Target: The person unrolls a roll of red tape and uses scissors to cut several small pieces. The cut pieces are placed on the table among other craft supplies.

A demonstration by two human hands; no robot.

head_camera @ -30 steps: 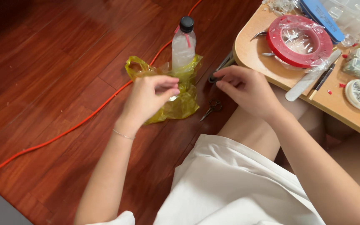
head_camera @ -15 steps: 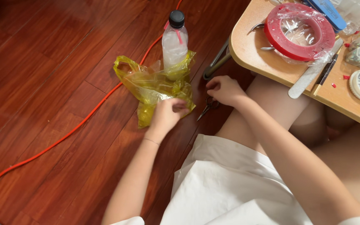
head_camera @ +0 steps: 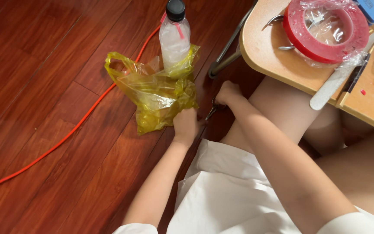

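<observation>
Head view: left hand (head_camera: 185, 125) pinches the yellow bag (head_camera: 156, 97); right hand (head_camera: 227, 92) closes over scissors (head_camera: 211, 111), so keep blades pointed away.

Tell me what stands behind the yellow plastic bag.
A clear plastic bottle with a black cap stands behind the yellow plastic bag; the bag covers its base. An orange cable runs past.
</observation>
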